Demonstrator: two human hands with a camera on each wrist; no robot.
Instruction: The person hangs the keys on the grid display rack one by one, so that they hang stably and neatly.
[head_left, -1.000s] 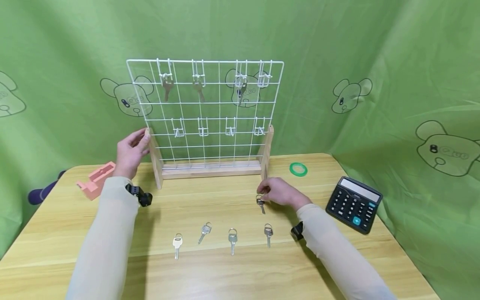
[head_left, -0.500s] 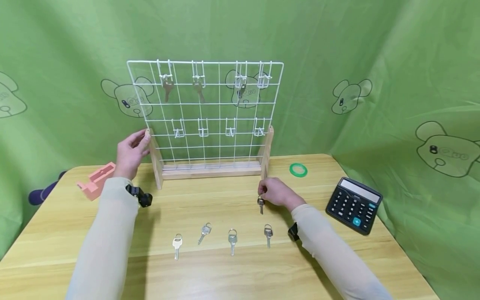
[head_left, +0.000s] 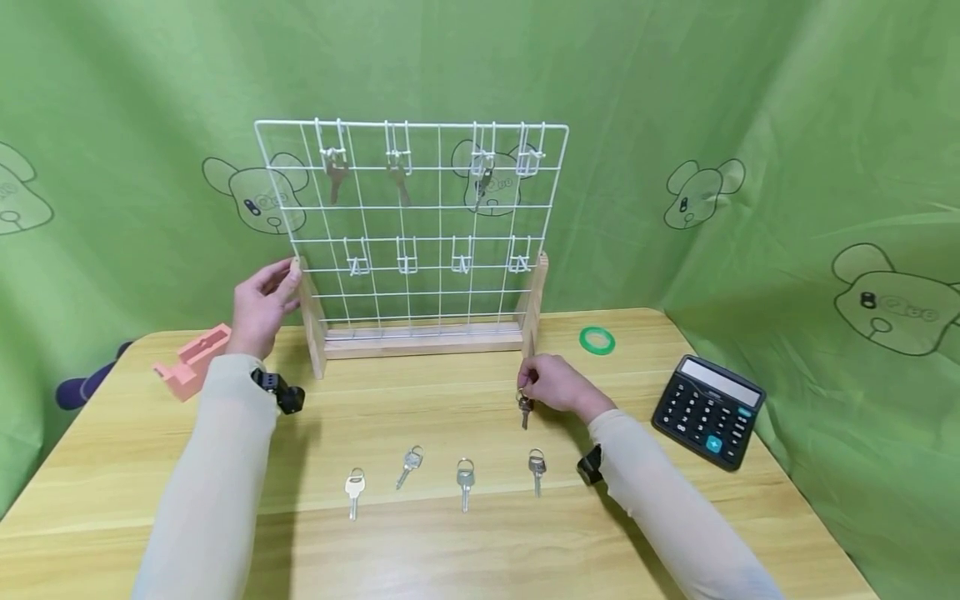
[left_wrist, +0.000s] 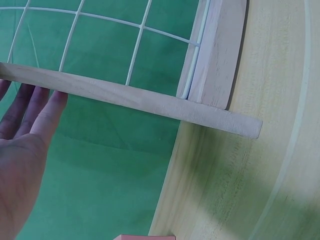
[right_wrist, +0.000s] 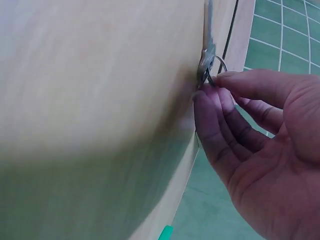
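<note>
A white wire grid rack (head_left: 420,225) stands on wooden posts at the back of the table. Three keys hang from its top hooks, and the top right hook (head_left: 528,158) and the lower hooks are bare. My left hand (head_left: 262,304) rests with straight fingers (left_wrist: 30,107) against the left wooden post (left_wrist: 130,97). My right hand (head_left: 555,383) pinches the ring of a silver key (head_left: 523,408) just above the table; the key (right_wrist: 207,60) hangs from the fingertips (right_wrist: 220,82). Several more keys (head_left: 465,479) lie in a row at the front.
A black calculator (head_left: 708,408) lies at the right. A green tape ring (head_left: 596,338) sits behind my right hand. A pink holder (head_left: 191,362) is at the left edge. A green printed cloth (head_left: 750,125) hangs behind the table.
My right hand has drawn slightly back toward the rack with the key pinched in it. The left hand has stayed on the post.
</note>
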